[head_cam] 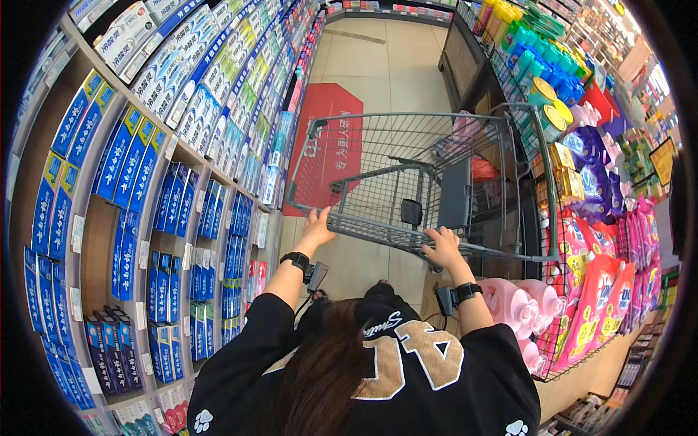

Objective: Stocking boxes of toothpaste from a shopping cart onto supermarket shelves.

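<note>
A grey wire shopping cart (392, 139) stands crosswise before me, its handle end toward the right-hand shelf. My left hand (317, 229) holds the top rim near the cart's left corner. Farther right on the same side rim, my right hand (444, 248) has its fingers hooked over the rail. The basket's wire floor shows through, with a grey plastic panel (455, 191) inside at the right. A small black piece (411, 211) sits by the near side; I cannot tell what it is. Both wrists wear black straps with small devices.
Toothpaste boxes (128, 158) fill the tall shelf on the left. On the right, a wire-edged display carries pink detergent bags (594, 305), pink bottles (512, 305) and yellow-lidded tubs (553, 117). A red floor sticker (327, 147) with writing lies on the tiled aisle (376, 60).
</note>
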A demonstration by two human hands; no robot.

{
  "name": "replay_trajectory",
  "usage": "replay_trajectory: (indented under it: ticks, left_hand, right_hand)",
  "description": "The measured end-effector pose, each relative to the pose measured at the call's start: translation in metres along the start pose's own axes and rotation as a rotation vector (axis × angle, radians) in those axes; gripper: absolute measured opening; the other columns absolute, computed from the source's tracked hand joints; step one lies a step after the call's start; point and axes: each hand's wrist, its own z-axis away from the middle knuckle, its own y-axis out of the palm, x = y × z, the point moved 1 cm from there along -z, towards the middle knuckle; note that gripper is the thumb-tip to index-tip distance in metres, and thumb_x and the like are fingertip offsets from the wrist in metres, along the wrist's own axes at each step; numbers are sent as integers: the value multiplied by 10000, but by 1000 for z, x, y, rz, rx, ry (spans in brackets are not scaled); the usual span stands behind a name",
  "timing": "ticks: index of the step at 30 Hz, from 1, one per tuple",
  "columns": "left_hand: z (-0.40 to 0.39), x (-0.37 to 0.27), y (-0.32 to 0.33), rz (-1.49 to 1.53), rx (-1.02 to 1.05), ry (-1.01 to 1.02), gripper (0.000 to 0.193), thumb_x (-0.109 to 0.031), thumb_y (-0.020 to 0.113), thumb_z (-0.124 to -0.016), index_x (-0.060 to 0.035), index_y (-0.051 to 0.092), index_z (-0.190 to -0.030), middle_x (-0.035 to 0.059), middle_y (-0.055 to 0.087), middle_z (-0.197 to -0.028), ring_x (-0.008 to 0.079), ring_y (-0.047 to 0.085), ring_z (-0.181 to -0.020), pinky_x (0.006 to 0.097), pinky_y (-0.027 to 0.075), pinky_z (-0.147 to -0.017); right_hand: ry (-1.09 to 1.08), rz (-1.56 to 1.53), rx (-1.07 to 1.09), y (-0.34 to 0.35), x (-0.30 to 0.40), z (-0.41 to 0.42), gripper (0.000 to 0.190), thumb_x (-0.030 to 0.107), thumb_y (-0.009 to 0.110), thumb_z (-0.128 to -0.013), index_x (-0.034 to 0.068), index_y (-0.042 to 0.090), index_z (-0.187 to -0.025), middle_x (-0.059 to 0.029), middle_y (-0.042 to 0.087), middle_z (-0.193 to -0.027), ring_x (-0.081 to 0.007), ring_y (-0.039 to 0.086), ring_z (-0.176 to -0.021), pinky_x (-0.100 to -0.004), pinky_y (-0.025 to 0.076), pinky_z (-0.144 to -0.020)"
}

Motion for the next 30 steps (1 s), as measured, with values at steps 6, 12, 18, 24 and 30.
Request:
replay_trajectory:
  ticks: [6,12,18,24,30]
  left_hand:
    - [-3,15,-1,-38,-72,15,817,-294,707,-643,-330,253,-1321,116,165,-1413,394,280,-1218,445,320,-964]
    - [7,47,3,-48,39,0,546,-245,673,-652,-259,488,-1165,90,430,-1237,348,439,-1096,403,385,-917]
    - [29,46,0,-144,60,-23,425,-280,656,-675,-208,548,-1080,104,501,-1116,296,520,-984,403,436,-822]
    - [40,66,1,-190,158,72,346,-268,646,-695,-178,579,-1022,105,557,-1016,287,529,-957,387,443,-790]
    - [67,134,0,498,-63,-185,460,-305,666,-673,-160,545,-1093,143,507,-1160,309,510,-1019,393,435,-813]
  right_hand:
    - [-11,-34,88,-1,8,-1,377,302,617,-682,189,582,-1041,-106,487,-940,-291,432,-983,-422,284,-885]
    - [-70,-29,81,8,11,-2,352,315,612,-684,201,589,-1016,-105,488,-935,-290,436,-976,-423,282,-879]
    - [-108,-14,35,9,17,-4,257,308,582,-687,197,619,-916,-66,508,-826,-252,476,-916,-422,314,-832]
    - [-100,-18,-20,16,21,-9,207,342,606,-712,187,618,-849,-88,520,-837,-276,486,-908,-429,309,-808]
    - [23,-176,610,3,27,-38,336,441,528,-776,121,617,-831,-93,626,-751,-229,589,-768,-398,418,-740]
